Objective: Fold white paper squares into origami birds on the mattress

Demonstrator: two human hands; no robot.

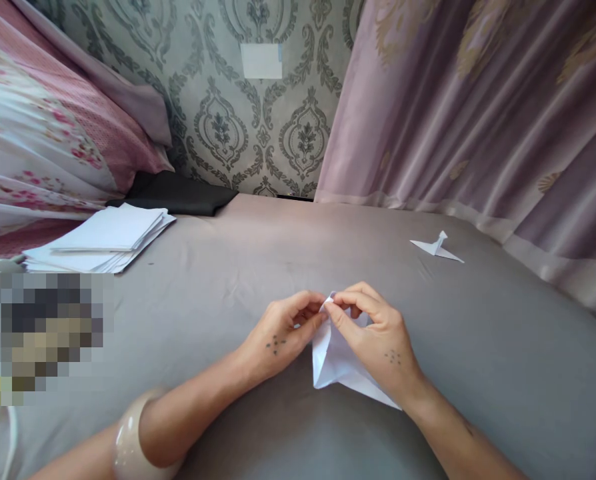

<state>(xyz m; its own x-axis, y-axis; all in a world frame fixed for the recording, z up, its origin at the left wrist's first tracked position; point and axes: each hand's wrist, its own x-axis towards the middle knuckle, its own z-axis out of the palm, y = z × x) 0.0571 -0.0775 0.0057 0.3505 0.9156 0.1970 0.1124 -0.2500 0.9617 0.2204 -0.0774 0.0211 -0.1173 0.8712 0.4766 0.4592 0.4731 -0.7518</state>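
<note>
A sheet of white paper (pixel 345 363), partly folded, hangs between my two hands over the grey cloth. My left hand (pixel 293 330) pinches its upper edge between thumb and fingers. Right beside it, my right hand (pixel 373 320) grips the same top corner, thumb on the near side. Below the fingers the paper opens out into a creased flap with a point at the lower right. Part of the sheet is hidden behind my right hand.
Far right on the grey cloth (pixel 258 253) stands a small folded paper bird (pixel 438 247). A stack of white paper (pixel 111 230) lies at the left, before a black folded item (pixel 178 193). Curtains (pixel 428 113) hang at the right. A blurred patch covers the lower left.
</note>
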